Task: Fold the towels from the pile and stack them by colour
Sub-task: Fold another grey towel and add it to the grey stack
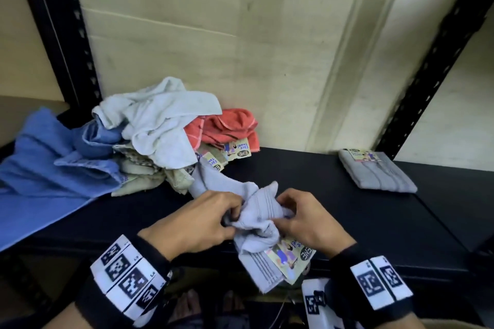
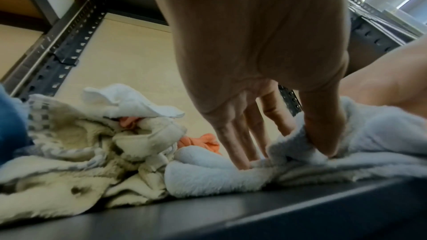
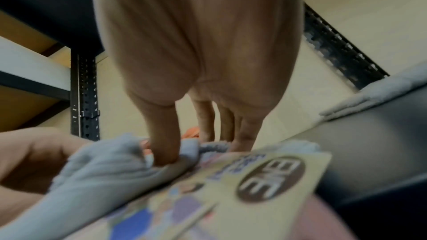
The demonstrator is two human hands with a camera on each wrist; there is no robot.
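- We are pinching the grey towel with both hands at 6 o'clock in the head view: our left hand is gripping a bunched fold from 9 o'clock, and our right hand is gripping it from 3 o'clock.
- In the left wrist view, the thumb and fingers are digging into the grey terry, so the grip is closing on cloth, though the fingertips themselves are sinking out of sight in the folds.
- In the right wrist view, heavy blur is softening everything; we are making out the thumb pressing into the towel and a card label reading "ENE" just below it.
- The towel's lower part and its label are hanging over the front edge of the black shelf, hiding the edge there.
- The pile is sitting at 10 o'clock against the back wall: white on top, orange-red behind at 12 o'clock, beige and checked pieces underneath, half buried and hard to count.
- A blue towel is spilling off toward 9 o'clock, cut by the frame edge.
- One folded grey towel is lying alone at 2 o'clock, well apart from our hands.
- Bare shelf is lying open between the hands and that folded towel.
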